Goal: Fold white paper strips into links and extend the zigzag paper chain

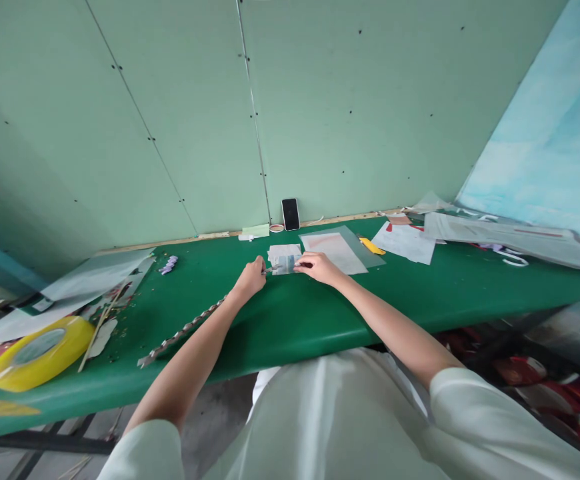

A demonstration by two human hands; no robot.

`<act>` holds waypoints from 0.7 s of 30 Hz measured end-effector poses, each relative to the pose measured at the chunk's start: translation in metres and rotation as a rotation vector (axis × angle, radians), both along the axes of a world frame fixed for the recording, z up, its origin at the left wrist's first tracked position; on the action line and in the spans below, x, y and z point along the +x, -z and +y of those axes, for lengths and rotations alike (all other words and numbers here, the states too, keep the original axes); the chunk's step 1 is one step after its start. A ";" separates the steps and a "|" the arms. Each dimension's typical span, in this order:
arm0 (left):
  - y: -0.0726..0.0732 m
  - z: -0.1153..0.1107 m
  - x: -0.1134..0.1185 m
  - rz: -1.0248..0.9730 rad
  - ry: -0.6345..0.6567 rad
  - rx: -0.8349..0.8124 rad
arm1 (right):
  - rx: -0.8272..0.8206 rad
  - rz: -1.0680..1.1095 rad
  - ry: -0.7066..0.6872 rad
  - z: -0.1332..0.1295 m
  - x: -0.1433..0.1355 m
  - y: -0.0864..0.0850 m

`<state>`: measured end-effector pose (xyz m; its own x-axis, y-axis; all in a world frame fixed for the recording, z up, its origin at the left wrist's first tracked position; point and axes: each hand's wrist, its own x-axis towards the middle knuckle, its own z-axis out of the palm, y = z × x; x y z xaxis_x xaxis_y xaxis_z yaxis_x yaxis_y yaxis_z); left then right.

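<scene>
My left hand (251, 279) is closed around a thin, metal-looking tool (269, 270), whose tip points right; its exact kind is too small to tell. The tip meets a small clear plastic piece (285, 265) with a bluish tint. On the opposite side, my right hand (317, 267) pinches that piece's right edge between thumb and fingers. Just behind lies a small whitish sheet (281, 252), partly covered by the plastic. A long, twisted, segmented strip (185, 331) runs from beneath my left forearm toward the table's front left.
A phone (291, 214) leans on the wall behind the green table (290, 340). Translucent sheets (337, 250), a yellow cutter (371, 246) and papers (410, 241) lie to the right. At left are a yellow tape roll (40, 352), a thin stick (101, 327) and a small purple item (169, 265).
</scene>
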<state>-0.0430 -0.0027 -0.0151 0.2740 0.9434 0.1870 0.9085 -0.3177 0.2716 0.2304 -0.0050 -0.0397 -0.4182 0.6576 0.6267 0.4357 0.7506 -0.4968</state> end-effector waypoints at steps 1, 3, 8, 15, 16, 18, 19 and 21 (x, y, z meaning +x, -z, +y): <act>0.000 0.000 0.001 -0.006 0.018 0.003 | -0.005 -0.003 0.006 0.000 0.000 0.000; 0.002 0.000 0.003 -0.022 0.072 0.008 | -0.022 -0.007 0.005 -0.001 0.000 -0.001; 0.007 0.000 0.005 0.003 0.184 0.017 | -0.100 -0.003 -0.017 -0.002 0.001 0.000; 0.001 -0.014 0.018 0.178 0.104 0.006 | -0.101 -0.032 -0.023 -0.004 -0.002 -0.001; 0.000 -0.017 0.020 0.198 0.100 -0.003 | -0.102 -0.038 -0.021 -0.005 -0.002 -0.001; -0.002 -0.020 0.023 0.218 0.119 -0.005 | -0.114 -0.047 -0.017 -0.006 -0.003 -0.002; -0.002 -0.021 0.023 0.218 0.134 -0.003 | -0.122 -0.051 -0.016 -0.006 -0.004 -0.002; -0.001 -0.022 0.024 0.206 0.164 0.007 | -0.134 -0.057 -0.017 -0.007 -0.004 -0.002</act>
